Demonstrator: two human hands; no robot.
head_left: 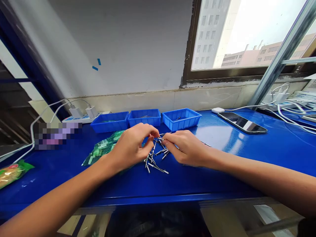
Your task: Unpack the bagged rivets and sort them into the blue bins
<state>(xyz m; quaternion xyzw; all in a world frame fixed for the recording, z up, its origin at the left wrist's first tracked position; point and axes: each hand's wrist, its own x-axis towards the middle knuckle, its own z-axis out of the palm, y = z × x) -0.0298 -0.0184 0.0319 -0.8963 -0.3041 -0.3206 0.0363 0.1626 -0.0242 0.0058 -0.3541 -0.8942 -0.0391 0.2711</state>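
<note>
My right hand is closed in a pinch, with the silvery head of a blind rivet showing at its fingertips. Close beside it, my left hand has its fingers curled and its thumb near the index finger. Whatever may lie between those left fingertips is hidden. Under and between both hands lies a loose pile of blind rivets, with thin pins and short metal bodies, on the blue table. A thin pin shows behind the right wrist.
Three blue bins stand along the wall: a left bin, a middle bin and a right bin. Green plastic packets lie beside my left hand. A phone, white cables and a snack packet also occupy the table.
</note>
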